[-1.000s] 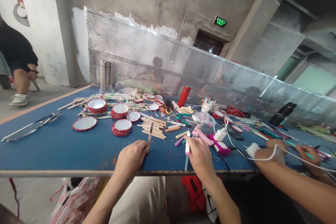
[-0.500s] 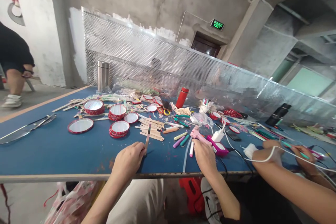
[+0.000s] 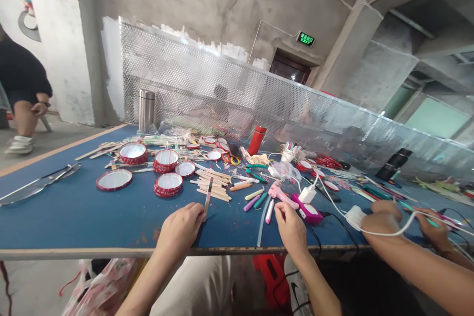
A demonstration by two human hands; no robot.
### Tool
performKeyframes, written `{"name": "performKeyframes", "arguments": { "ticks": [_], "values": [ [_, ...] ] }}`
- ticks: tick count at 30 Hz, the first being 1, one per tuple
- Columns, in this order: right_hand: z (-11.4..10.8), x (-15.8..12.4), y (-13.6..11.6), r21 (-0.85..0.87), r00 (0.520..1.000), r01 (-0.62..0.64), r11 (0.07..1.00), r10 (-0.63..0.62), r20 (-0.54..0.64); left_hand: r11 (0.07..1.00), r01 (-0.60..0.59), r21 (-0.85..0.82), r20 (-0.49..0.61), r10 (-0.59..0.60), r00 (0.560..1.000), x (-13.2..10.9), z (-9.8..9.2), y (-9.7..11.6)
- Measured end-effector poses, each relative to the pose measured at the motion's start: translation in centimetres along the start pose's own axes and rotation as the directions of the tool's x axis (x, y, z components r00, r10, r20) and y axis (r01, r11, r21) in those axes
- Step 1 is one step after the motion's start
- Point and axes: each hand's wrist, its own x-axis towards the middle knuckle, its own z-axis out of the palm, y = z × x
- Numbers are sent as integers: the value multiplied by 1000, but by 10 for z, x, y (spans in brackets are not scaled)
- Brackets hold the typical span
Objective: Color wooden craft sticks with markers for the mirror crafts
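Observation:
My left hand (image 3: 182,227) is closed around the lower end of a flat craft stick (image 3: 209,196), held tilted upright, with dark and green colour on its upper part. Just beyond it lies a pile of plain craft sticks (image 3: 212,183). My right hand (image 3: 291,228) hovers over the table's near side, thumb and forefinger pinched together; whatever may be between them is too small to see. Close to those fingertips are a pink hot glue gun (image 3: 280,193), a white marker with a pink end (image 3: 270,210) and a translucent glue stick (image 3: 262,227).
Round red-rimmed discs (image 3: 168,183) stand in stacks on the left. A purple box (image 3: 310,212) with a white plug (image 3: 307,194) and cables sits right of the glue gun. A co-worker's arm (image 3: 411,256) reaches in from the right. A red bottle (image 3: 256,140) stands behind.
My right hand has drawn back slightly from the glue gun and marker, its pinched fingers now showing. The left hand keeps the craft stick in nearly the same place.

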Motion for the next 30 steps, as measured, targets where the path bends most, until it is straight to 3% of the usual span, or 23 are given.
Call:
{"name": "performKeyframes", "arguments": {
  "ticks": [10,30],
  "values": [
    [0,3,1,59,992,-93,994,87,96,1000,8,-9,16,-8,1000,1,1,-2],
    [-1,-1,-2,3,994,-32,999,31,103,1000,18,-9,-1,-18,1000,0,-1,1]
  ]
}}
